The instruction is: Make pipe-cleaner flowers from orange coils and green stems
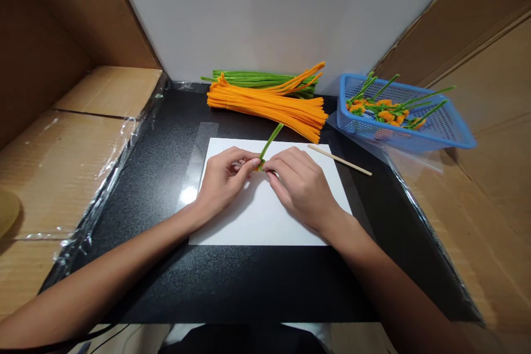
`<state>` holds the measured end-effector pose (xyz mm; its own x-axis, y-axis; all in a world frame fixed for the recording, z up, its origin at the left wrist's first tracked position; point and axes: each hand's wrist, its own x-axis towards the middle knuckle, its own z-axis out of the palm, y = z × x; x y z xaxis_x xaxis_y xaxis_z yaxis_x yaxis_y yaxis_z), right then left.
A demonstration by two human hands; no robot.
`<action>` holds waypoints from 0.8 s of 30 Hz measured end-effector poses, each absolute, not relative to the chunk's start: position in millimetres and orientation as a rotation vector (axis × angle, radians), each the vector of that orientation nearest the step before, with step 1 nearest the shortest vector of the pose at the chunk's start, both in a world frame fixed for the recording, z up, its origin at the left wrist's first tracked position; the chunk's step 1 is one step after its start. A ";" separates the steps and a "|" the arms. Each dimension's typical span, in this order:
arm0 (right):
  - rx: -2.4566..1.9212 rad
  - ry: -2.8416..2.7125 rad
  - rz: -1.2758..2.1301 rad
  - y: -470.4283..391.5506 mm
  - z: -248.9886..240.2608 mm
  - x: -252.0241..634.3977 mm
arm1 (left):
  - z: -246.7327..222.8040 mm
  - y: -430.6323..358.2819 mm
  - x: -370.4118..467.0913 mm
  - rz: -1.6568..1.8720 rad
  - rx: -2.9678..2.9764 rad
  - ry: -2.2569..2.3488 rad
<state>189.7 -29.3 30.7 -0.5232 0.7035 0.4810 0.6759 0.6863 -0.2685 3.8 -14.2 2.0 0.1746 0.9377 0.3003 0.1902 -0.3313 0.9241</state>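
Over the white sheet (257, 210), my left hand (227, 177) pinches a small pipe-cleaner piece between thumb and fingers. The piece has a green stem (271, 140) pointing up and to the right, with a bit of orange at its base, mostly hidden by the fingertips. My right hand (299, 181) has its fingertips closed at the right side of the same green piece, close to the left fingertips. Behind the sheet lie a bundle of orange pipe cleaners (265, 104) and, behind that, a green bundle (257, 78).
A thin wooden stick (340, 160) lies across the sheet's right edge. At the back right, a blue basket (415, 141) holds several orange pieces with green stems (388, 113). Cardboard panels (489, 138) flank the black table (136, 188) on both sides.
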 end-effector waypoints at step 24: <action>-1.164 -1.384 1.367 -19.0 35.0 194.0 | 7.1 -13.1 3.5 1.156 1.518 0.926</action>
